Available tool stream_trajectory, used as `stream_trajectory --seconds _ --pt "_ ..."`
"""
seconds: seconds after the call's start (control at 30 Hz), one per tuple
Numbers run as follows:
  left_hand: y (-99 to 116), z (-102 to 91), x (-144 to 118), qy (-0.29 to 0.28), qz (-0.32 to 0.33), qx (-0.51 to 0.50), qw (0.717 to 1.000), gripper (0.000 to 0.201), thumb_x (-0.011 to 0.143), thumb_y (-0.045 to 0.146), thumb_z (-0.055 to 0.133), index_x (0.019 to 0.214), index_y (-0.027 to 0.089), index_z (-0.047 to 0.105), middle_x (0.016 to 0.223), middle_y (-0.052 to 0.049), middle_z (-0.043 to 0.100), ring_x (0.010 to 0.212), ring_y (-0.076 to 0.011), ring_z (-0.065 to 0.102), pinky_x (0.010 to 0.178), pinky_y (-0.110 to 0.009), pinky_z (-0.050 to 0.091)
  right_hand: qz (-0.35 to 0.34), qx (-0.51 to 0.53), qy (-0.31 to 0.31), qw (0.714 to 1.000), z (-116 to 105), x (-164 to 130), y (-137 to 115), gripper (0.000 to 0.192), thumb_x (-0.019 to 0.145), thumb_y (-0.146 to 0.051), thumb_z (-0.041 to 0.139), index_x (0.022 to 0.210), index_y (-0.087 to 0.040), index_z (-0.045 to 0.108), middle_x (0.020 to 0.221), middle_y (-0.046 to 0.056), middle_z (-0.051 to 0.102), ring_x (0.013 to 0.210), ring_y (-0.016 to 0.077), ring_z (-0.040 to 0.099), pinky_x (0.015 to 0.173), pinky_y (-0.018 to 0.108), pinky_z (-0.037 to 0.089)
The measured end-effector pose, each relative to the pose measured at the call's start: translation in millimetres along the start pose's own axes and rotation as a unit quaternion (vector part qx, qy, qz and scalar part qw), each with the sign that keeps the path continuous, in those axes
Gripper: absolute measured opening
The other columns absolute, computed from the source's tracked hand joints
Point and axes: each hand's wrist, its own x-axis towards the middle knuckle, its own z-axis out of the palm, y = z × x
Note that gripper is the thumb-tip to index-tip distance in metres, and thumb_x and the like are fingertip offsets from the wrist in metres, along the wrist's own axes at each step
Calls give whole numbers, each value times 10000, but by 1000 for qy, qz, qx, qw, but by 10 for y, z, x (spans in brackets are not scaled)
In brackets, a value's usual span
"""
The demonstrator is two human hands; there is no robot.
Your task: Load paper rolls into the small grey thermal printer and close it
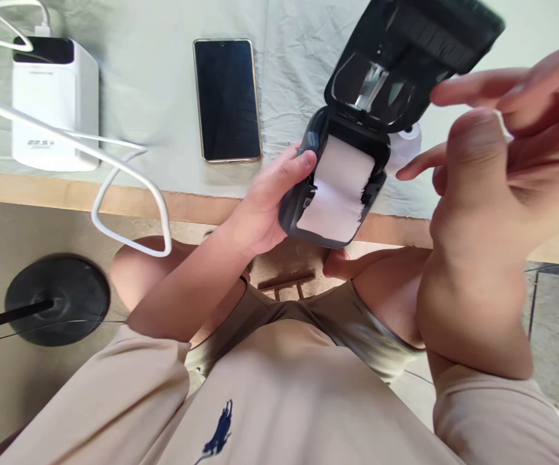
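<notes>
The left hand (269, 200) clasped the dark plastic label printer (332, 174), rigid and light; its flimsy white paper (337, 194) tore easily; the right hand (497, 148) hovered with fingers spread, holding nothing.

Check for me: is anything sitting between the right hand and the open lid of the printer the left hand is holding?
Nothing visible. The right hand hovers open beside the raised lid, fingertips close to its edge with only bare gap between. The left hand grips the printer body; the paper roll lies inside, below the lid.
</notes>
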Motion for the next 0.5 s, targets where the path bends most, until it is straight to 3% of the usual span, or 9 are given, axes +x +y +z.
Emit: stream_trajectory --seconds 0.1,0.17,0.23,0.3,0.37,0.5 --pt "-26 -30 10 -15 11 -8 1000 292 1140 332 508 1170 181 755 1094 -59 823 1425 -380 795 1160 -515 657 -31 -49 41 997 79 -6 -25 147 1033 -465 736 1140 -375 781 1142 43 785 991 279 777 733 443 647" --pt "-46 -76 11 -36 12 -10 999 174 1059 348 707 1154 211 754 1138 -91 841 1349 -389 821 1100 -483 685 -41 -116 -11 992 67 2 10 87 973 -368 767 1058 -360 786 983 6 793 748 234 707 677 438 586" --pt "-62 -122 4 -52 17 -4 999 203 1021 375 801 1144 221 754 1114 -99 834 1255 -372 838 1030 -438 695 -35 -169 -89 981 40 23 83 261 894 -322 832 1149 -369 798 896 -14 790 664 232 669 695 445 575" --pt "-69 -150 -13 -58 27 17 998 217 1020 376 819 1166 229 754 1051 -70 800 1151 -320 844 955 -385 690 -27 -196 -122 973 28 50 153 434 844 -317 875 1266 -372 791 907 -7 806 680 251 682 706 441 580" --pt "-69 -156 -30 -60 34 39 997 258 1011 399 839 1196 243 753 1025 -48 777 1084 -286 837 900 -361 682 -21 -204 -121 971 29 65 164 501 815 -331 894 1302 -368 782 925 -2 820 672 258 683 697 446 587" --pt "-69 -147 -27 -44 23 31 998 271 998 435 852 1180 254 763 1106 -83 820 1166 -322 830 931 -380 687 3 -147 -108 983 -85 12 -15 466 794 -293 888 1245 -373 795 977 -15 844 530 190 600 571 448 585"
